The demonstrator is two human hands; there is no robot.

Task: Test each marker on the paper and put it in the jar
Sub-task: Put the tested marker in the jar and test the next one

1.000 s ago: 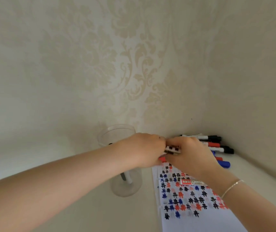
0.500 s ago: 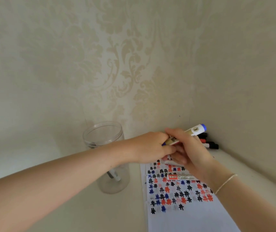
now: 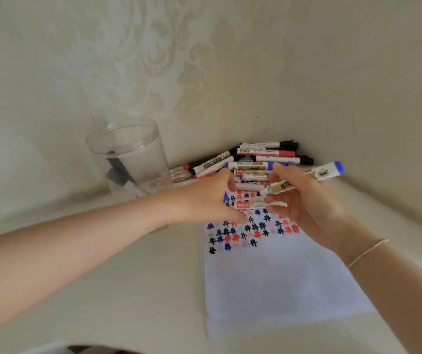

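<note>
Cream table [image 3: 128, 290]: right hand [image 3: 307, 205] grips blue-ended white marker [image 3: 314, 175]; left hand [image 3: 212, 200] loose, empty.

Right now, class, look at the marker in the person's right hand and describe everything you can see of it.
The marker has a white barrel with a gold and black label and a blue end pointing up and right, toward the side wall. It looks like plastic. It is tilted, held above the paper, clear of the pile behind. The right hand grips its middle with curled fingers. Its lower end points toward the left hand; whether a cap is still on there is too blurred to tell.
</note>
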